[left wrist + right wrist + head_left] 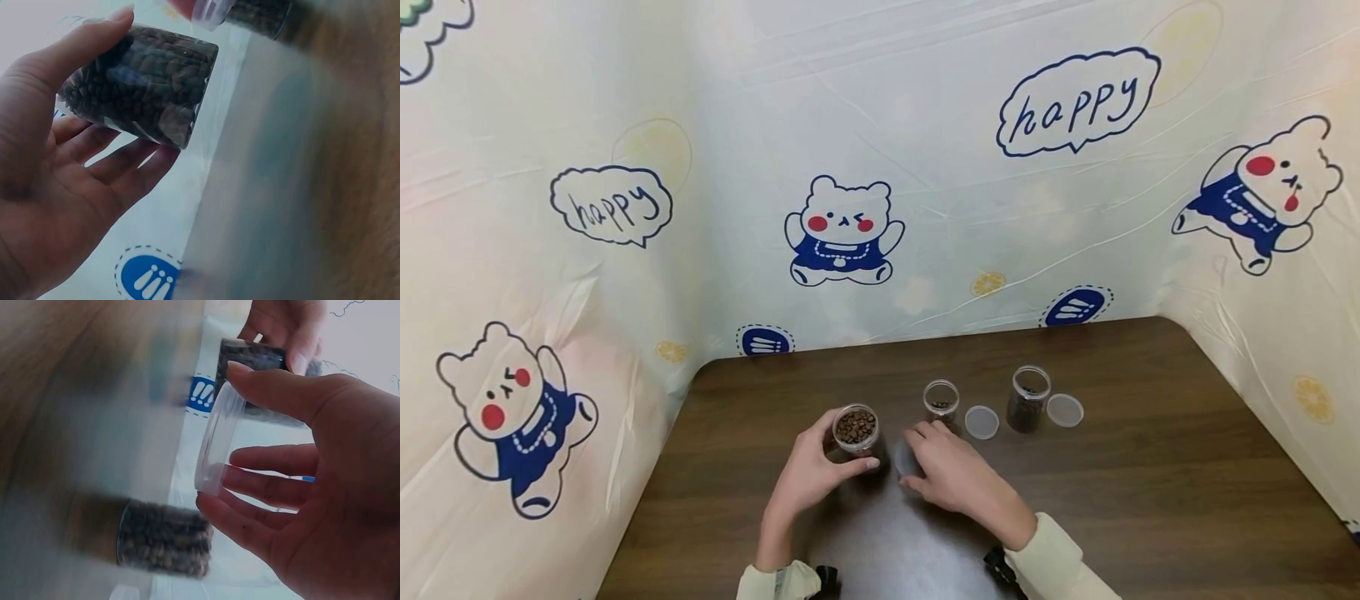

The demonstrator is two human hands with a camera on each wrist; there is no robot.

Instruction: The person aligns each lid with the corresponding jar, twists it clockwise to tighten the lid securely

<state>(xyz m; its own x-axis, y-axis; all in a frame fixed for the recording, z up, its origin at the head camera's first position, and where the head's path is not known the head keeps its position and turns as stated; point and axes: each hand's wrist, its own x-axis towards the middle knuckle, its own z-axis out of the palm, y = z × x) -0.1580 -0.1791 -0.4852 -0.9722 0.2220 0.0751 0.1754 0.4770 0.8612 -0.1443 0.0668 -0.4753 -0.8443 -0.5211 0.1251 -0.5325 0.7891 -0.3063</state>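
Observation:
My left hand (807, 477) grips a clear jar (857, 429) full of brown coffee beans, its thumb on the near side and fingers around the far side. The jar is uncapped, with beans up near the rim. In the left wrist view the jar's beans (144, 84) show through its wall. My right hand (958, 473) holds a translucent round lid (217, 440) by its edge, between thumb and fingers. This lid is just right of the left hand's jar and apart from it. Whether it touches the table cannot be told.
Behind my right hand stands an open jar (941, 396) with fewer beans, a loose lid (982, 422) beside it. Farther right is another open jar (1028, 402) with dark contents and its own lid (1065, 410). A printed curtain (925, 167) surrounds the brown table (1150, 483).

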